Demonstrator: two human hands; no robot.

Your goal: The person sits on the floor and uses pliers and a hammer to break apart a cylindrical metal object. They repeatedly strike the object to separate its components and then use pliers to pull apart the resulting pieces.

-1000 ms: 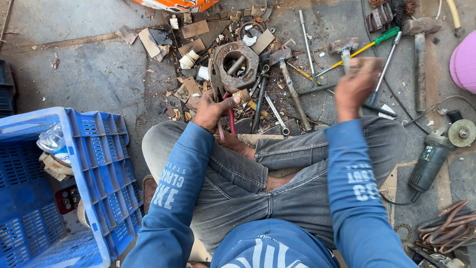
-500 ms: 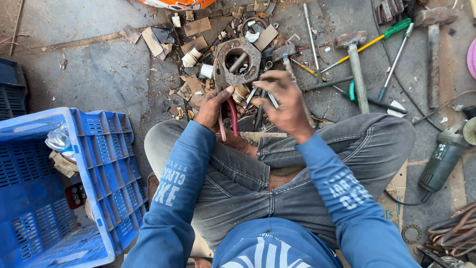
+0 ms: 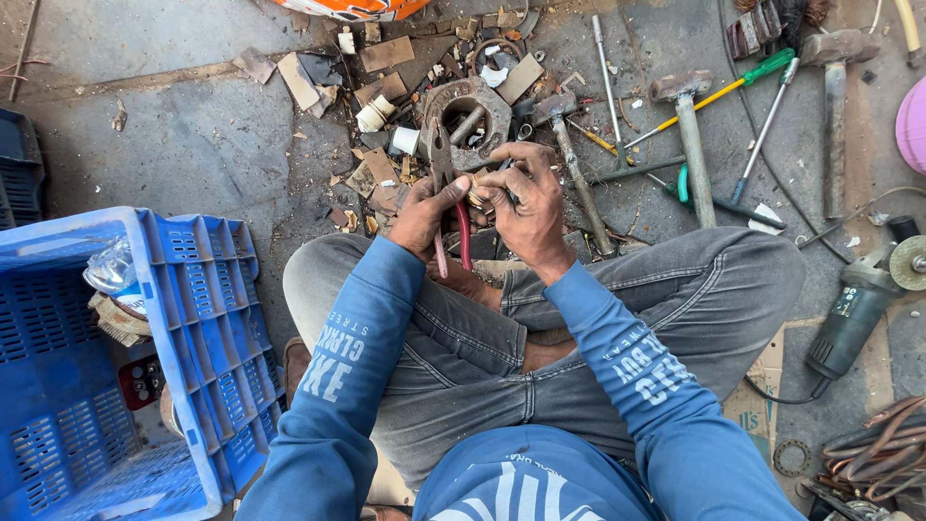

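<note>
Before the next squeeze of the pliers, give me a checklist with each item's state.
1. Left hand grips the red-handled pliers: ok.
2. Right hand steadies the small part at the pliers: ok.
3. Plier tips seated on the part: cannot tell, fingers hide them.
4. Fingers out of the pinch point: cannot tell.
5. Hammer and grinder lie apart from both hands: ok.

A blue crate [image 3: 207, 318] sits left; hammers [image 3: 690, 135] and an angle grinder [image 3: 854, 309] lie right.
</note>
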